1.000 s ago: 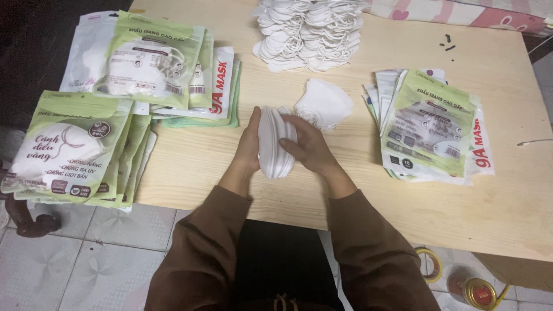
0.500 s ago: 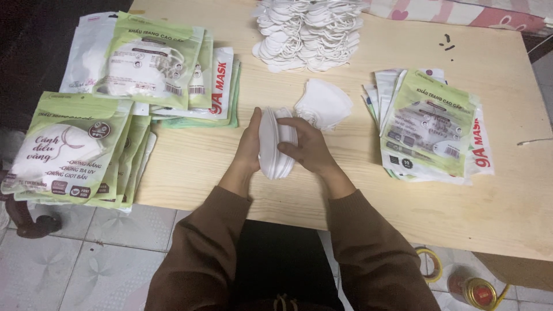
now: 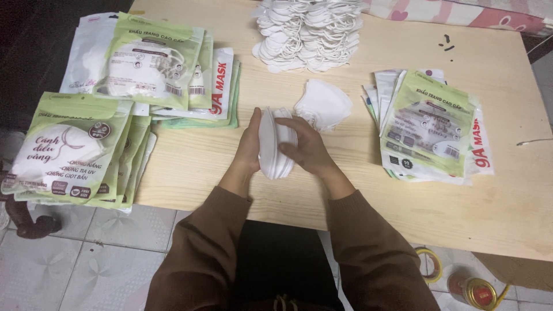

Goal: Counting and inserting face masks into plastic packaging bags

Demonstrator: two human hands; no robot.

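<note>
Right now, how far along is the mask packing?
Done: filled green-and-white printed mask pouches sit stacked at front left and back left. In hand: left hand and right hand press a small stack of folded white face masks between them, each in a flat grip. Left: a large loose pile of white masks at the back, one folded mask beside it, and flat pouches at right.

R hand (image 3: 308, 151) shifted on mask stack (image 3: 275, 144) — slightly lower

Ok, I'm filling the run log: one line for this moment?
left hand: holds small stack of white folded face masks | right hand: presses same stack | stack: on edge, on pale wooden table
</note>
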